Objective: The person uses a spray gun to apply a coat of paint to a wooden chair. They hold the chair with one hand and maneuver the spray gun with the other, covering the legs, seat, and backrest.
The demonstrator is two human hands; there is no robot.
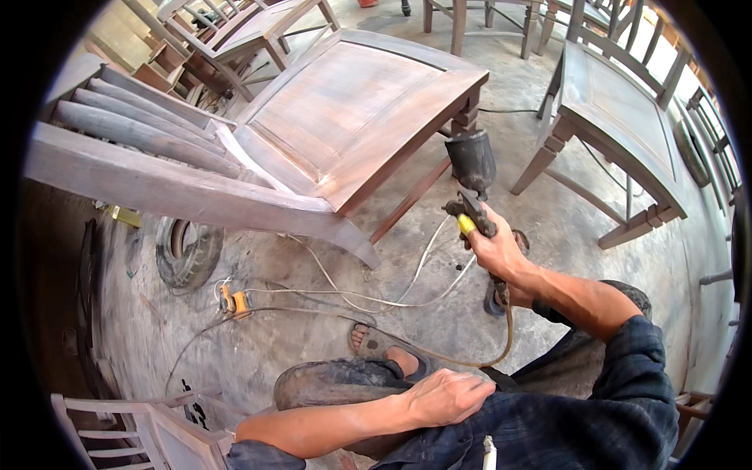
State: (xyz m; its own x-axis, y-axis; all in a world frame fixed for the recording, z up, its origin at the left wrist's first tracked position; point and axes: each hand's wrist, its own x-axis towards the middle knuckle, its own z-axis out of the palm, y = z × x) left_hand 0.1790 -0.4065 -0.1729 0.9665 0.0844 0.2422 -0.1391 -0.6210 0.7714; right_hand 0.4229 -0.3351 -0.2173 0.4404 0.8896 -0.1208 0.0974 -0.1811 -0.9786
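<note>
My right hand (495, 243) is wrapped round a paint spray gun (473, 210), its dark cup (471, 157) on top. Something yellow covers a fingertip of that hand. A brownish hose (507, 333) runs down from the gun's handle and curves across the floor. Just left of the gun, a wooden chair (352, 94) lies tipped back, with a patchy whitish-brown seat and slats at the left. My left hand (450, 398) is closed in front of my lap, its fingers curled under; whatever they hold is hidden.
Another greyish chair (619, 102) stands at the right, and more stand behind. A tire (188, 254), an orange power tool (233, 301) and pale cords (352, 296) lie on the concrete floor. Another chair (149, 431) is at lower left. A cigarette (489, 454) shows at the lower edge.
</note>
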